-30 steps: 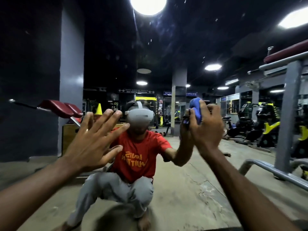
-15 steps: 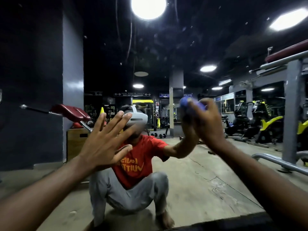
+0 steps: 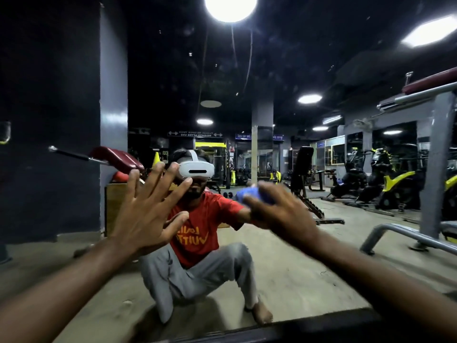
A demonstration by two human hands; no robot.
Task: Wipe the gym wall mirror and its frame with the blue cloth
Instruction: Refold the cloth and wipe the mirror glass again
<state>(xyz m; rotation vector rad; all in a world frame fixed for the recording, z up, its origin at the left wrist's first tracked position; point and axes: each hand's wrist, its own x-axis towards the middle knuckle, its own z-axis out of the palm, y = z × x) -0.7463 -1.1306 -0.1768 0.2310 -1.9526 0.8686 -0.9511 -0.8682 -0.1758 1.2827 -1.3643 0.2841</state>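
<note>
The wall mirror (image 3: 284, 70) fills nearly the whole head view, and its dark bottom frame (image 3: 284, 329) runs along the lower edge. My left hand (image 3: 148, 211) is flat against the glass with fingers spread, left of centre. My right hand (image 3: 282, 214) grips the bunched blue cloth (image 3: 249, 195) and holds it on the glass at mid height, right of centre; it is motion-blurred. Most of the cloth is hidden behind my fingers. The mirror shows a squatting person in a red shirt with a white headset.
In the mirror I see the gym behind me: a red padded bench (image 3: 116, 158) at left, a grey pillar (image 3: 113, 120), a black incline bench (image 3: 304, 174), yellow and black machines (image 3: 395, 184), and a grey steel rack (image 3: 435, 169) at right.
My right hand has swept the blue cloth downward and slightly left on the glass. My left hand stays pressed flat. The view has tipped down, so more of the bottom frame shows.
</note>
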